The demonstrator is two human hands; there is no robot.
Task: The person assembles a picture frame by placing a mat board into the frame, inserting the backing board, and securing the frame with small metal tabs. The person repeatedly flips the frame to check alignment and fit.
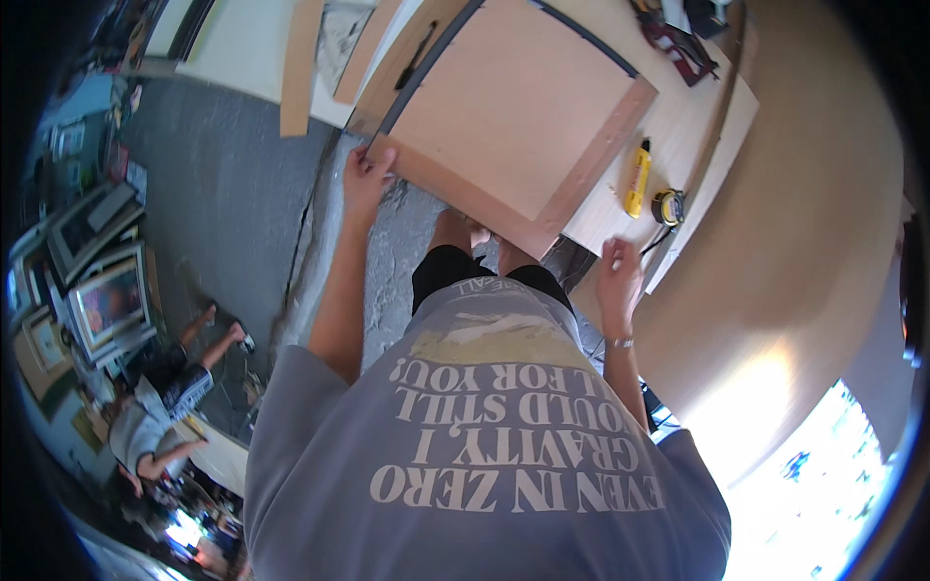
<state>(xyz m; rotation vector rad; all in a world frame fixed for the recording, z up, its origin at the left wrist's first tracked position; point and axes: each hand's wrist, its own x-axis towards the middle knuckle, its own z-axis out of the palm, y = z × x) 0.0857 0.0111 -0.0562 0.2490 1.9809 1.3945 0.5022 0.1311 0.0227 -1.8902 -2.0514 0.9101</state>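
Observation:
A framed panel (504, 107) with a light tan back lies tilted on the worktable. Wide brown strips (465, 194) cover its two nearer sides, while the far sides show a dark edge. At the panel's left corner my left hand (366, 179) grips the edge, thumb on top of the brown strip. My right hand (620, 281) is held off the panel by the table's near right edge, its fingers curled together; what they hold, if anything, is too small to make out. Close to it are a yellow tape measure (668, 206) and a yellow utility knife (638, 178).
A dark slim tool (417, 56) and flat brown strips (300, 68) lie to the left. Dark red tools (683, 48) sit at the back right. A large curved wooden surface (794, 242) rises on the right. Picture frames (108, 300) lean at far left, near another person (155, 416).

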